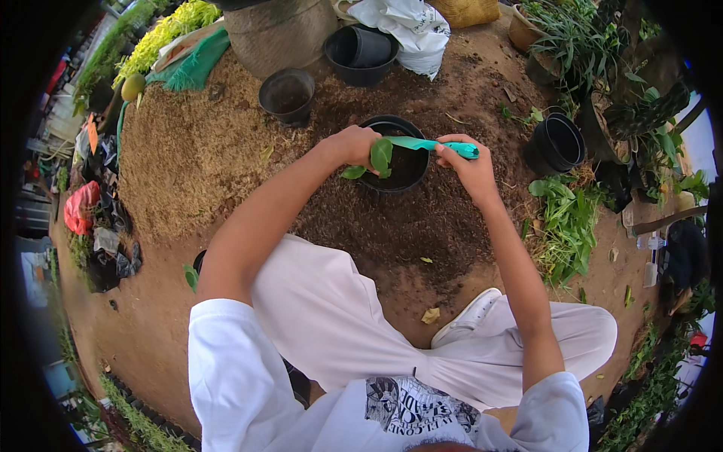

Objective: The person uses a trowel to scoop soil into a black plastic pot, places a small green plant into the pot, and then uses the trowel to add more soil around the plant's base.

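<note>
Before me on dark loose soil (384, 226) stands a round black plastic plant pot (421, 175). My right hand (460, 161) grips the teal handle of a garden trowel (415, 143), whose blade reaches leftwards over the pot. At the pot's left rim, my left hand (358, 148) is closed around a small leafy plant (381, 155); its stem is mostly hidden by the fingers and leaves. The blade's tip lies close to the left hand, and I cannot tell whether they touch. Inside the pot it is dark, with some soil visible.
Beyond the pot stand a black pot (287, 96), a black basin (361, 73) holding another pot, and a white sack (421, 34). Dry husks (175, 152) cover the ground at left. At right are a black pot (556, 144), pulled green leaves (567, 231) and potted plants (582, 51).
</note>
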Demonstrator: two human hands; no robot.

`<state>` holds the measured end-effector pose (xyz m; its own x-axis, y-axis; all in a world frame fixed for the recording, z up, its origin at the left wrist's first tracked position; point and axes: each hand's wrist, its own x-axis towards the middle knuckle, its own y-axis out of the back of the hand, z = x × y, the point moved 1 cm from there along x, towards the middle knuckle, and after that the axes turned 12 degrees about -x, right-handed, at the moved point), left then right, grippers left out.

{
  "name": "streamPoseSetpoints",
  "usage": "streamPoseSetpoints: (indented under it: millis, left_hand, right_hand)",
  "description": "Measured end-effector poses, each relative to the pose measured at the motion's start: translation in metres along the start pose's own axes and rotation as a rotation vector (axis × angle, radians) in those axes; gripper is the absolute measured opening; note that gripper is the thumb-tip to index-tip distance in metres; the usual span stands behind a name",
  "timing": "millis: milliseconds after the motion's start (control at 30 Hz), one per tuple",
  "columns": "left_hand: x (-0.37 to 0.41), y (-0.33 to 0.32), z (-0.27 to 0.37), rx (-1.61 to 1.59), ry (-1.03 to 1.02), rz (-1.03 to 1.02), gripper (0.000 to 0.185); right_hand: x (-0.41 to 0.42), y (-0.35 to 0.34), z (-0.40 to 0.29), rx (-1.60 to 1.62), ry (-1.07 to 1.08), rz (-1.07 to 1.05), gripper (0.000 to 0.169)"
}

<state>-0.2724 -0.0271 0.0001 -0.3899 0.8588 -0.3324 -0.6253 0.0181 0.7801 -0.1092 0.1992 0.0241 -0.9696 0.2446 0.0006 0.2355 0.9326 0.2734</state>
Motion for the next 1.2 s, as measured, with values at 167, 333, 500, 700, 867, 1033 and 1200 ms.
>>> streamPoseSetpoints:
  millis: [167,333,500,700,867,1033,1200]
  left_hand:
    - [-0.005,0.012,-0.009,-0.149,-0.088,-0.063,0.052]
    - [-0.002,0.004,-0.010,0.020,-0.061,-0.032,0.050]
    - [0.007,-0.014,0.001,0.240,-0.057,-0.014,0.037]
    - [0.018,-0.037,0.001,0.259,-0.155,-0.017,0.028]
    - [0.027,-0.038,-0.004,0.308,-0.168,0.070,0.020]
    - [0.028,-0.030,-0.003,0.367,-0.166,0.147,0.023]
    - [0.032,-0.025,-0.005,0.368,-0.161,0.147,0.032]
  right_hand:
    - [0.001,-0.001,0.006,-0.002,0.007,-0.035,0.021]
    - [0.001,0.000,0.007,-0.014,-0.005,-0.031,0.021]
    - [0.002,-0.001,0.004,0.015,-0.018,-0.020,0.022]
    - [0.000,-0.002,0.001,0.031,-0.020,0.004,0.021]
    - [0.000,0.012,-0.003,0.035,0.053,0.035,0.017]
    - [0.002,0.033,-0.021,-0.011,0.076,0.077,0.017]
    - [0.005,0.062,-0.028,0.019,0.058,0.119,0.019]
